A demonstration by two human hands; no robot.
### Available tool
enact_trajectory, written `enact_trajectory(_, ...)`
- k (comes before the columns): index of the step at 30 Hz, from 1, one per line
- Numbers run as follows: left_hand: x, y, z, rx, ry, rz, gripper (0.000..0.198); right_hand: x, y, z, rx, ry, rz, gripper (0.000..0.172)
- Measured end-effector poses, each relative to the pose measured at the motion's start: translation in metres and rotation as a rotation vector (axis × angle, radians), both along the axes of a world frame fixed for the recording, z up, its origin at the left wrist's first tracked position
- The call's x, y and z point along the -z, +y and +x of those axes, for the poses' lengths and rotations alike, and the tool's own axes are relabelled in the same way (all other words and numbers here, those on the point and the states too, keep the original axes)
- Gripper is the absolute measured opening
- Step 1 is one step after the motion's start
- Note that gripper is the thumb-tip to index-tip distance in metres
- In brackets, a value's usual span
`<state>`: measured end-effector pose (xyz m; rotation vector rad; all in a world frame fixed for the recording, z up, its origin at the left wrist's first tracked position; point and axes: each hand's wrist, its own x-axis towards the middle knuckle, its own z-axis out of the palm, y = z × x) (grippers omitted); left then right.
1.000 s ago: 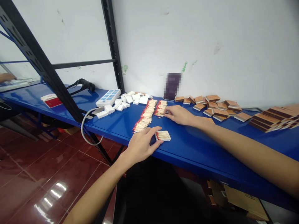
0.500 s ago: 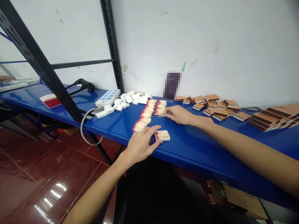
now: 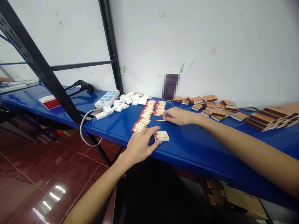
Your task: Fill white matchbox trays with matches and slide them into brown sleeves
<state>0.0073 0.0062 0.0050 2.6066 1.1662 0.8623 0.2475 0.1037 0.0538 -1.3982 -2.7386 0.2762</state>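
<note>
My left hand holds a white matchbox tray between thumb and fingers near the table's front edge. Red-tipped matches lie inside that tray. Just behind it, my right hand pinches a single match, its red head pointing left. Beyond the right fingers is a short row of loose matches. A longer row of matches runs beside it on the left, behind my left hand.
White empty-looking trays are heaped near a white power strip at the left. Brown matchbox sleeves are scattered at the right, with stacked ones farther over. A dark phone-like object leans on the wall. A black shelf post rises at left.
My right hand has drawn the match slightly toward me, away from the short row. My left hand stays on the tray.
</note>
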Motion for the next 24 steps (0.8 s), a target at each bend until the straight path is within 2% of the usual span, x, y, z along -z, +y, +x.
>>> enact_trajectory(7,0.001,0.000,0.000,0.003,0.000,0.005,0.045,0.006,0.000,-0.006,0.089,0.011,0.032,0.021)
enact_trajectory(14,0.001,0.000,0.000,0.000,0.005,0.001,0.045,0.001,-0.005,-0.008,-0.013,0.100,-0.037,0.025)
enact_trajectory(19,0.001,0.001,0.000,0.012,0.000,0.000,0.045,0.000,-0.010,-0.013,-0.030,0.048,-0.047,0.022)
enact_trajectory(24,0.002,0.001,0.001,-0.008,-0.025,-0.004,0.051,-0.020,-0.019,-0.010,-0.086,0.001,-0.106,0.026)
